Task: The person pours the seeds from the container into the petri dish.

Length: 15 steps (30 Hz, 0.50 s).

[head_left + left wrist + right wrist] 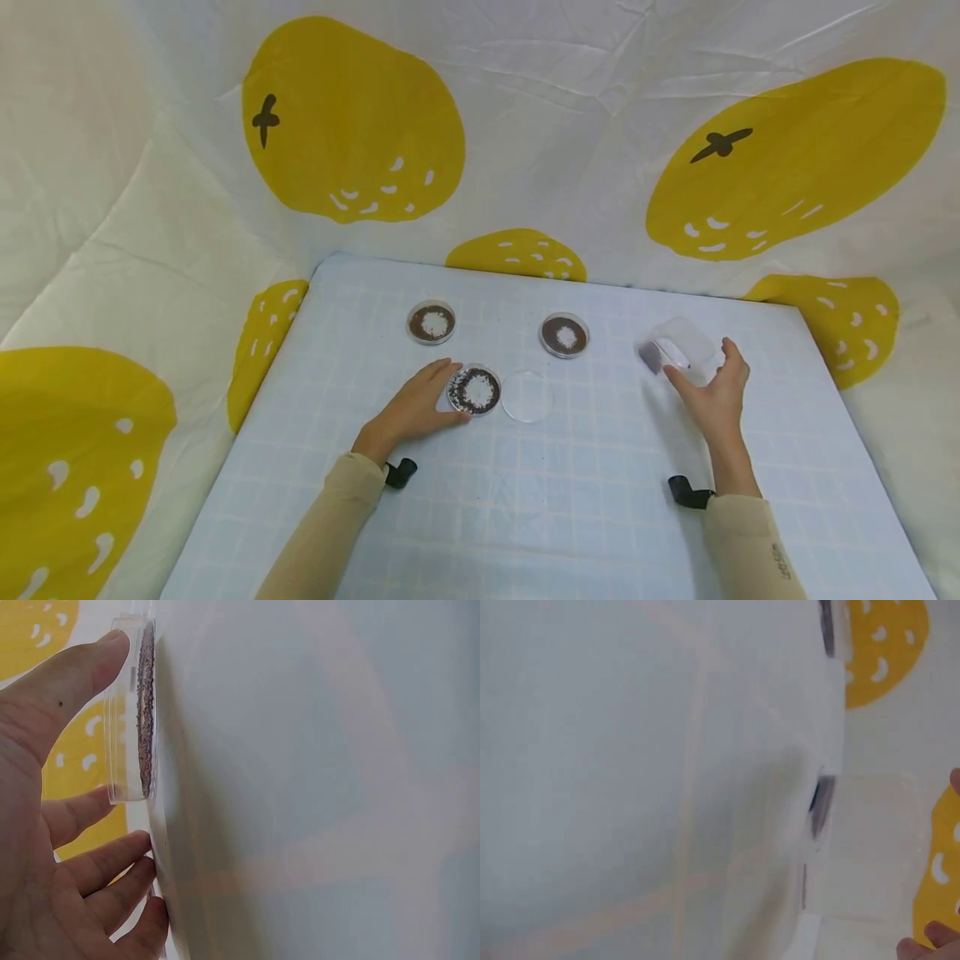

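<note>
My left hand point(412, 407) holds a round clear petri dish point(474, 390) by its sides, thumb and index finger at opposite edges. Inside the dish, dark granules ring a white patch; the left wrist view shows them as a brown layer point(146, 712) seen edge-on. A clear round lid point(528, 397) lies flat just right of this dish. My right hand point(712, 404) is spread at a clear plastic box point(693, 340), with the thumb near its front left corner and the fingers on its right. Something dark and blurred point(651, 357) shows at the box's left end.
Two more petri dishes with brown contents and white centres stand farther back, one at the left point(431, 322) and one in the middle point(564, 335). A pale blue checked cloth point(480, 517) covers the table. White fabric with yellow fruit prints point(555, 125) rises behind and beside it.
</note>
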Motion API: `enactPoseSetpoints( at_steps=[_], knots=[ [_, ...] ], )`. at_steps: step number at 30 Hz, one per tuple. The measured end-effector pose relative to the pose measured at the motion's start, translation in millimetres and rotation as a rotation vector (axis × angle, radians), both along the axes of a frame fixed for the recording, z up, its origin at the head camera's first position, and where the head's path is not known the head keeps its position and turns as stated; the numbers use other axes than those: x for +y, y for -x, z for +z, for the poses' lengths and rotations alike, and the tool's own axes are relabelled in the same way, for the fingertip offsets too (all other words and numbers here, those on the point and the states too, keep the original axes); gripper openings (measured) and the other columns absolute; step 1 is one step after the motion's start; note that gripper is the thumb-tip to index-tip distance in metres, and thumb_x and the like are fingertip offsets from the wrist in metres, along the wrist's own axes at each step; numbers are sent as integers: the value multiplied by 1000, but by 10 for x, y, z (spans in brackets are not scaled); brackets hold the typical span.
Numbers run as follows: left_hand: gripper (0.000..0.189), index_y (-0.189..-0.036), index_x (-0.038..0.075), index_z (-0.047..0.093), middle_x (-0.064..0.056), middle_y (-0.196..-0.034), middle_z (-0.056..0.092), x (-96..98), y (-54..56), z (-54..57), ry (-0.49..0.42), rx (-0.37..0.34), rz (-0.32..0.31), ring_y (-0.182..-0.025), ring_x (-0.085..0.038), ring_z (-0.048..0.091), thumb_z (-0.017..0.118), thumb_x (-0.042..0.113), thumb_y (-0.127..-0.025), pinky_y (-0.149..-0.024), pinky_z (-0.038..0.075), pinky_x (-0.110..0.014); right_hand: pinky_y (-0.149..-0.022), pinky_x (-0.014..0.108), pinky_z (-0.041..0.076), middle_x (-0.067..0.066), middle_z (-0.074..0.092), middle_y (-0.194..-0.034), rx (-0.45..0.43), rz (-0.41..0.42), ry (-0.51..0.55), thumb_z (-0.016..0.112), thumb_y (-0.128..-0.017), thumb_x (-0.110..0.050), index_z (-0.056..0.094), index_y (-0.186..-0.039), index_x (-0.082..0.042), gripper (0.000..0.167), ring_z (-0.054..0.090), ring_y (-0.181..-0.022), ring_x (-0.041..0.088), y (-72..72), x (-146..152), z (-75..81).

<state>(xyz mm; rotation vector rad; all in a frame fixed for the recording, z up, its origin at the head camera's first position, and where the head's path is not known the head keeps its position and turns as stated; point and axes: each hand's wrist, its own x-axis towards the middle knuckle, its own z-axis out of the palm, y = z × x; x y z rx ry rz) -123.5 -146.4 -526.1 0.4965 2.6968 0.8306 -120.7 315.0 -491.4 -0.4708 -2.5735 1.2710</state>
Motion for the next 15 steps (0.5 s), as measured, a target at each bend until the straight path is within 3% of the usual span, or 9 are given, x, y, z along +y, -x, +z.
enactPoseSetpoints(
  at_steps=[5,9,15],
  knots=[
    [93,-158,18,32,-9,-163,25,7,3,-1,1,-2,4,-148,-29,22,78,52,-84,-118,21,-48,-114,53,29,19,24,-155,164,8,-71,76,-87,-16,22,-157,-9,89,32,-137,40,-96,-201,113],
    [93,-158,19,32,-9,-163,25,5,3,-2,6,5,3,-148,-29,23,77,52,-84,-118,22,-48,-112,50,33,22,34,-148,316,93,-119,80,-81,-4,29,-154,-6,89,37,-134,35,-143,-381,112],
    [93,-158,19,31,-9,-163,24,6,5,-8,8,0,1,-148,-29,22,76,53,-84,-118,21,-48,-108,56,36,23,40,-144,361,268,-116,84,-77,0,34,-152,-1,90,38,-134,37,-139,-578,68]
  ],
)
